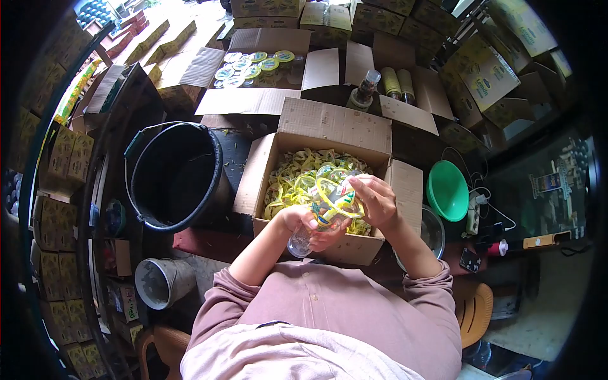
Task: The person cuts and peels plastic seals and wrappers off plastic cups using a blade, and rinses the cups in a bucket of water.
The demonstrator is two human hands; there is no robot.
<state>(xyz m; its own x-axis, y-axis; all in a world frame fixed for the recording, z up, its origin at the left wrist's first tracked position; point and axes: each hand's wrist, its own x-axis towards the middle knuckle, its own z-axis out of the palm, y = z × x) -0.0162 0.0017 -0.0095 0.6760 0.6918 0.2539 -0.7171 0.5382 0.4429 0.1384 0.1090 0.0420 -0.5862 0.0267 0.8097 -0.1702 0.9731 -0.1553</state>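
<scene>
An open cardboard box [335, 120] stands in front of me, filled with yellow-and-green printed wrappers or labels [285, 183]. Over its near edge, my left hand [316, 228] is wrapped round a clear plastic container [299, 244], which is tilted with its base toward me. My right hand [375, 201] pinches a yellow-edged clear piece [330, 190] at the container's other end. Both hands are close together. The exact shape of the piece between them is hard to make out.
A black bucket [212, 180] stands left of the box, a grey bucket [183, 282] below it. To the right are a green bowl [448, 190] and a power strip [472, 221]. Behind, one carton [253, 101] holds lidded cups [269, 64]; another [430, 92] holds bottles [390, 83].
</scene>
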